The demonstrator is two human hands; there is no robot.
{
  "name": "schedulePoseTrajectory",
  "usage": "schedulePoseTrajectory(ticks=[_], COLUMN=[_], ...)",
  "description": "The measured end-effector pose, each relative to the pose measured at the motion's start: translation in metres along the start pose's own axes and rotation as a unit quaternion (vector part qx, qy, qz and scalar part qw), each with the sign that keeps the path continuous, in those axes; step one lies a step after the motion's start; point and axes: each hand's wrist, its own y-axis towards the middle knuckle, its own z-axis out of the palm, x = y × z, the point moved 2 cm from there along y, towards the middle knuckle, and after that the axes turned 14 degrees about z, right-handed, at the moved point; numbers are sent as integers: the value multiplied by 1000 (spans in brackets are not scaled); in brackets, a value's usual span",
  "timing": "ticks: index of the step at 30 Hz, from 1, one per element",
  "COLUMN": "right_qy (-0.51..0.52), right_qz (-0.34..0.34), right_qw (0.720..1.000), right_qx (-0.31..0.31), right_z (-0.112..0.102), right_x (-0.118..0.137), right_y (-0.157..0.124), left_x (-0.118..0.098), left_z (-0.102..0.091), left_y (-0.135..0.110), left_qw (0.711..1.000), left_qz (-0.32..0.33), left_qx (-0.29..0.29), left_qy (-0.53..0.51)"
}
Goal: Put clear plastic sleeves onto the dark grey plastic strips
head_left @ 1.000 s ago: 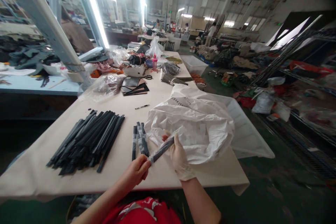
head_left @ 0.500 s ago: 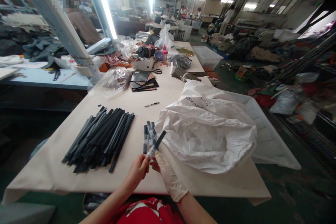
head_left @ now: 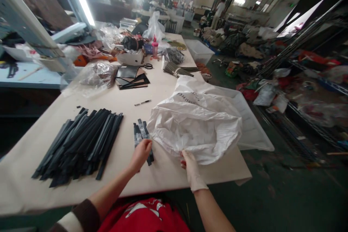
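Observation:
My bare left hand (head_left: 141, 155) is closed above a small group of black strips (head_left: 140, 127) with clear plastic wrapped round their middles. Its fingers are curled, and whether a strip is in them is hidden. A strip end shows just right of that hand. My right hand (head_left: 190, 166), in a pale glove, is closed with fingertips at the near rim of a white woven sack (head_left: 168, 116). What it pinches is too small to make out. Pale translucent pieces (head_left: 190, 136) lie in the sack's mouth. Further left is a large pile of loose black strips (head_left: 81, 145).
A pen (head_left: 143, 103) lies mid-table. Behind it are black sheets (head_left: 127, 73), scissors (head_left: 148, 66), a clear plastic bag (head_left: 95, 76), a pink bottle (head_left: 154, 49) and a tied bundle of strips (head_left: 178, 69). A translucent bin (head_left: 255, 130) stands beyond the sack.
My hands have parted. The left has moved over the wrapped strips, and the right has gone right to the sack's rim. The wrapped strip no longer shows between them. The view has swung right.

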Motion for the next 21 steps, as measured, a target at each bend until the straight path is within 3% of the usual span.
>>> schedulePoseTrajectory(ticks=[3,5,7,9,12,16,18,21], right_qy=[21,24,14,2,10,55,46,49], right_qz=[68,74,68,71,98,66,37,34], right_qw=[997,996,995,994,979,925,911,917], right_qx=[34,52,69,85,178,369,408,393], right_z=[13,14,7,-3,-7,15,30,49], right_x=[-1,-3,-5,-7,-8,-1,1,1], right_y=[4,6,6,3,-12,-41,-52,-59], left_x=[-30,-42,-50,-56,-62,-67,-66,-54], left_z=[57,91,113,120,112,84,67,35], left_y=[5,11,12,4,-19,-56,-70,-76], left_qw=[997,995,993,991,989,990,990,986], left_qz=[-3,-35,-60,-60,-30,16,57,113], left_qx=[72,94,98,96,104,87,70,89], left_qy=[-9,-18,-39,-68,-104,-108,-108,-84])
